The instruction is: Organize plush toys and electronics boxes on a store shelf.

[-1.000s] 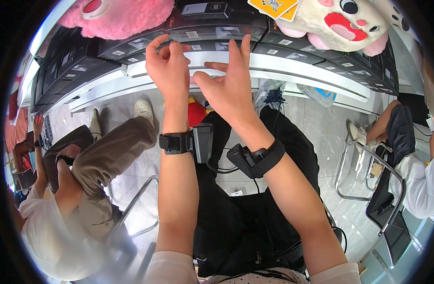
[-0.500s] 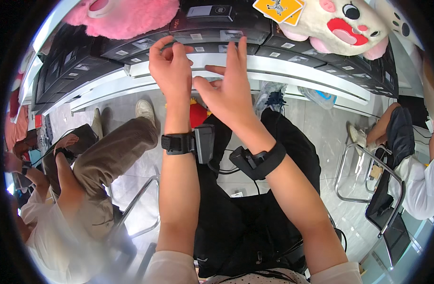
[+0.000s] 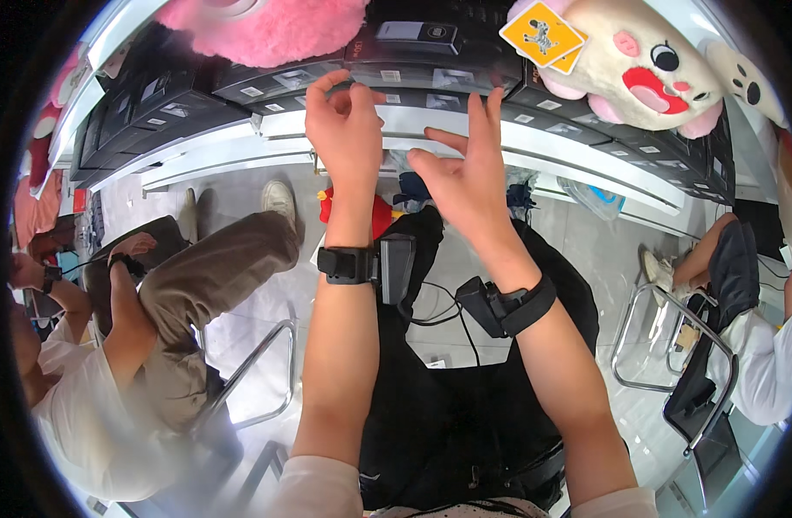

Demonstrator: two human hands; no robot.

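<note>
My left hand [image 3: 348,142] is raised before the front of the black boxes, its fingers loosely curled and apart, with nothing visible in it. To its right, my right hand [image 3: 472,186] is raised too, fingers stretched up and thumb spread toward the left hand; it is empty as well. A gap separates the two hands. Each wrist wears a black strap with a dark module: the left module [image 3: 397,269] and the right module [image 3: 481,307]. Nearest beyond the hands are the stacked black boxes [image 3: 491,79] on a white shelf edge [image 3: 279,131].
On the boxes lie a pink plush [image 3: 266,34], a white plush toy [image 3: 616,60] and orange zebra cards [image 3: 541,36]. A red plush [image 3: 380,216] is below my left hand. A seated person in brown trousers [image 3: 215,268] is at left; another person sits on a metal-framed chair [image 3: 731,367] at right.
Both hands have shifted right in the picture, the right one more, so the gap between them is wider. The boxes and plush toys also appear further right and slightly lower.
</note>
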